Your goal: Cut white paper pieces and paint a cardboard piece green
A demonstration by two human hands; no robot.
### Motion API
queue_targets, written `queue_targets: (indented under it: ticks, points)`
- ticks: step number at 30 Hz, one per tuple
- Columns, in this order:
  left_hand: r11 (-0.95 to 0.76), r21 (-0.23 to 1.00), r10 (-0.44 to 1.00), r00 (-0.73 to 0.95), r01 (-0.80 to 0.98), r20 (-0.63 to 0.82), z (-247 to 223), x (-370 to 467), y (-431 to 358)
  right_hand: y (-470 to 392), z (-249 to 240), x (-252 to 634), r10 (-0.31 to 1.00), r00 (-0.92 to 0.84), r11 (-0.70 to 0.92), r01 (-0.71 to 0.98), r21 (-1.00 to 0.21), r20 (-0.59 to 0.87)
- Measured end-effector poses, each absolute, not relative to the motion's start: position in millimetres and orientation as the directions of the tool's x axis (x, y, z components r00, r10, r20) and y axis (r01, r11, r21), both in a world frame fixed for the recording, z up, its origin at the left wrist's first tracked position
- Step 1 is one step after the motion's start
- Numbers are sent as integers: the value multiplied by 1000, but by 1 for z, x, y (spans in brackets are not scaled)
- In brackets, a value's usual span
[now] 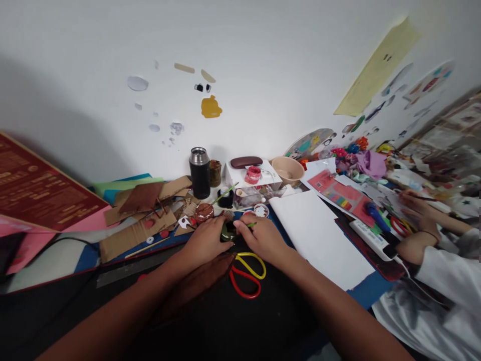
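My left hand [208, 240] curls around a small dark green pot [228, 234] at the table's near edge. In my right hand [265, 238], thumb and fingers pinch a thin green-handled paintbrush [251, 225], its dark end pointing at the pot's mouth. My fingers partly hide both pot and brush. Just behind my left hand stands a brown paint jar [205, 212], with another long green stick [225, 194] slanting above it. Below my hands lie scissors with a red and a yellow handle [252, 264], beside a dark brown piece [199, 282].
Behind are a black flask [200, 175], a white box [240, 173] and a peach bowl [287, 169]. Cardboard scraps [137, 235] lie left. White paper [323, 233] and a power strip [372, 240] lie right, where another person's hands [417, 220] are at work.
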State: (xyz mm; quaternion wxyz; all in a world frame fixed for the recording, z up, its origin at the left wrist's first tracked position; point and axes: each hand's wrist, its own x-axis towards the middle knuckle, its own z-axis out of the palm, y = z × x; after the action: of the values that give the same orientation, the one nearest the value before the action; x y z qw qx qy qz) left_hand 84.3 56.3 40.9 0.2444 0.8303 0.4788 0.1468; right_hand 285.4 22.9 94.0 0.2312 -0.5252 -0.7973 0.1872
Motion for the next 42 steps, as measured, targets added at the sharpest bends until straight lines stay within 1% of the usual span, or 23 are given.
queue_targets:
  ticks: [6,12,17,21,28,34,36,40,42]
  points:
    - [-433,550,858,514,714,9,42,84,56,23,92,283,915,-375,394,754,-525,148]
    - [-412,532,867,498,740,-22,46,84,56,25,90,287,931,-316,361,723,-588,183]
    - [-410,559,859,511,720,-28,46,84,57,24,85,287,935,-319,343,703,-623,155]
    - [-415,549,856,516,725,-34,44,83,58,26,87,286,938,-292,342,681,-648,188]
    - [-427,537,856,516,727,-19,42,83,58,27,86,283,930,-331,357,701,-617,162]
    - [-423,517,857,513,745,-38,45,84,57,27,89,287,953,-260,292,665,-687,153]
    - [-427,526,856,517,736,-27,44,83,58,28,87,285,949,-277,304,678,-670,150]
    - [-426,541,857,515,725,-15,41,83,58,28,86,283,937,-317,343,753,-562,147]
    - [-421,535,859,511,732,-24,40,83,58,28,87,283,937,-314,345,768,-539,152]
